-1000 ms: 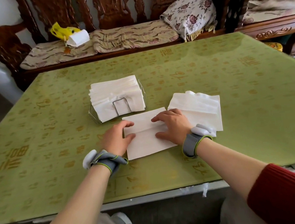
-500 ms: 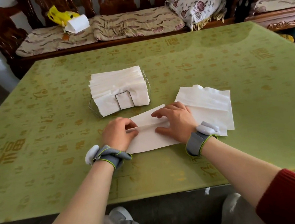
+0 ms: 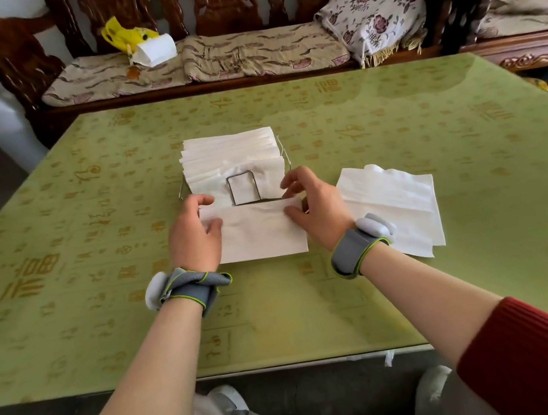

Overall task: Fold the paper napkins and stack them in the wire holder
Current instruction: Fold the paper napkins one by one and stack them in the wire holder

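A folded white napkin (image 3: 260, 231) is held up just in front of the wire holder (image 3: 243, 187). My left hand (image 3: 195, 236) pinches its left end, thumb on the front. My right hand (image 3: 315, 207) pinches its right end at the top corner. The wire holder stands on the green table (image 3: 100, 263) and is packed with a stack of folded napkins (image 3: 230, 155). A pile of unfolded napkins (image 3: 399, 199) lies to the right of my right hand.
A carved wooden bench (image 3: 230, 57) with cushions runs along the table's far side. On it sit a yellow bag with a white pack (image 3: 142, 46) and a floral pillow (image 3: 376, 12). A white sack (image 3: 4, 126) stands at the far left.
Both hands finished pressing the fold flat, then lifted the folded napkin off the table and carried it toward the holder. The camera view shifted forward.
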A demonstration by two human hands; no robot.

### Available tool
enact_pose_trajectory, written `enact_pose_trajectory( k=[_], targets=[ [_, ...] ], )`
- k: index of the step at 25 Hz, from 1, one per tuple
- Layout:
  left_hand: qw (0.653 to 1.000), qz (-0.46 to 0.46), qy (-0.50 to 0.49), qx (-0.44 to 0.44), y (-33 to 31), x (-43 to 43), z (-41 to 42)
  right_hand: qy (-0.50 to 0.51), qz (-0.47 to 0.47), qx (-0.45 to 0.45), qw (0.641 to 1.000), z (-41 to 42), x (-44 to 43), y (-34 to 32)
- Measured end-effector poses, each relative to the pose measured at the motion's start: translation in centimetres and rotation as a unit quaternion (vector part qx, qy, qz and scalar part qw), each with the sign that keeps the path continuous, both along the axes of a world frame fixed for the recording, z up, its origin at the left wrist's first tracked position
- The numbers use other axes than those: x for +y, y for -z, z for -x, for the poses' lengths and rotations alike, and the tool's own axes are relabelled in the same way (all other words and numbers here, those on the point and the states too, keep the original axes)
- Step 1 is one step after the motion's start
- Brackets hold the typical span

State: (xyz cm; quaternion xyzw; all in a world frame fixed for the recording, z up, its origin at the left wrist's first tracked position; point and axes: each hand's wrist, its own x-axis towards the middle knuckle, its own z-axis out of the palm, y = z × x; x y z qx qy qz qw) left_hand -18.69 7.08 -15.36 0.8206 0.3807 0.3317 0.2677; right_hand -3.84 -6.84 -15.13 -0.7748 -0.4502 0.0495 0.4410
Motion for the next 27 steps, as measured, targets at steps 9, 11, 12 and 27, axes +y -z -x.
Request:
enact_pose_trajectory(
  k=[9, 11, 12, 27],
  targets=[
    [0.975, -0.046, 0.015, 0.215, 2.1, 1.5, 0.1, 0.002, 0.228, -0.103, 0.968, -0.1, 2.9, 3.2],
    [0.974, -0.063, 0.018, 0.218, 2.2, 1.4, 0.1, 0.004, 0.224, -0.110, 0.968, 0.2, 2.7, 3.1],
    [0.975, -0.073, 0.018, 0.211, 2.1, 1.2, 0.1, 0.000, 0.213, -0.110, 0.971, 0.4, 2.5, 2.9],
    [0.959, 0.004, 0.229, 0.166, 0.3, -8.3, -11.2, 0.144, 0.219, -0.091, 0.961, -6.5, -8.0, 1.8]
  ],
)
